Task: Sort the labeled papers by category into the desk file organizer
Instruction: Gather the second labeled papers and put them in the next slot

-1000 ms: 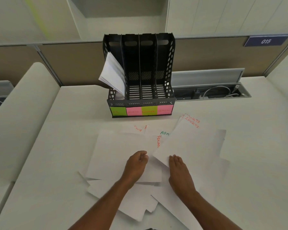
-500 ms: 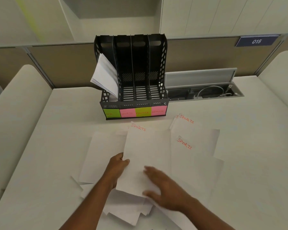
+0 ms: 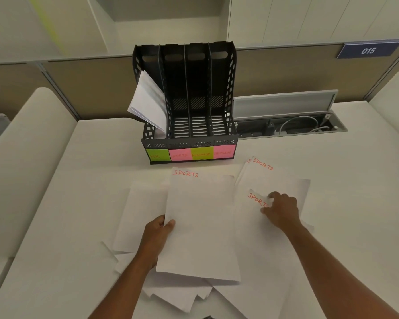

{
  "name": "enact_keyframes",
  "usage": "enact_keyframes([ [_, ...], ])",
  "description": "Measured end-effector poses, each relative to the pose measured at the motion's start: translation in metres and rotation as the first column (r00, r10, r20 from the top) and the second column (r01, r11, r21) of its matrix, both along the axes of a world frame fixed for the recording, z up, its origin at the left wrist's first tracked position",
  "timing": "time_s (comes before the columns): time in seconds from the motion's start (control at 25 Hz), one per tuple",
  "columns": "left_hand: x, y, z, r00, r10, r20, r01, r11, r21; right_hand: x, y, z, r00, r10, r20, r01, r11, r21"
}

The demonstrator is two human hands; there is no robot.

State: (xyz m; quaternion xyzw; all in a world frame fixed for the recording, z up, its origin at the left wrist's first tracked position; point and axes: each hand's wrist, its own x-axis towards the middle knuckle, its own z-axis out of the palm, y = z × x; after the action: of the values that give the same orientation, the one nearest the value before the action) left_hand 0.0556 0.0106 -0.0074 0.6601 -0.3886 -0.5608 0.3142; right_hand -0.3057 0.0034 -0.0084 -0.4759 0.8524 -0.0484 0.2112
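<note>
Left grip (image 3: 158,233) pinching, right grip (image 3: 281,210) curled, forearms extended.

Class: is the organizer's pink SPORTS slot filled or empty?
Empty: the SPORTS slot shows its bare slatted floor; only the leftmost slot holds papers.

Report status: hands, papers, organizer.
Left hand grips a SPORTS sheet. Right hand pinches another SPORTS sheet. Organizer SPORTS slot empty, unobstructed.

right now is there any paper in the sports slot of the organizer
No, the sports slot stands empty; papers sit only in the leftmost slot.
</note>
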Motion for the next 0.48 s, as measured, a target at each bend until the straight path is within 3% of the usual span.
enact_keyframes([
  [0.12, 0.000, 0.001, 0.001, 0.998, -0.055, -0.043, 0.054, 0.999, -0.006, 0.005, -0.006, 0.008, 1.000, 0.030, 0.005, -0.029, 0.997, -0.075],
  [0.28, 0.000, 0.002, 0.007, 0.978, -0.153, -0.139, 0.150, 0.988, -0.029, 0.021, -0.024, 0.046, 0.970, 0.183, 0.161, -0.134, 0.952, -0.275],
  [0.36, -0.003, 0.002, 0.011, 0.960, -0.223, -0.168, 0.214, 0.974, -0.070, 0.032, -0.037, 0.071, 0.924, 0.301, 0.235, -0.231, 0.930, -0.286],
  [0.48, -0.008, 0.000, 0.017, 0.945, -0.272, -0.184, 0.255, 0.960, -0.113, 0.044, -0.054, 0.100, 0.877, 0.349, 0.329, -0.259, 0.922, -0.288],
])
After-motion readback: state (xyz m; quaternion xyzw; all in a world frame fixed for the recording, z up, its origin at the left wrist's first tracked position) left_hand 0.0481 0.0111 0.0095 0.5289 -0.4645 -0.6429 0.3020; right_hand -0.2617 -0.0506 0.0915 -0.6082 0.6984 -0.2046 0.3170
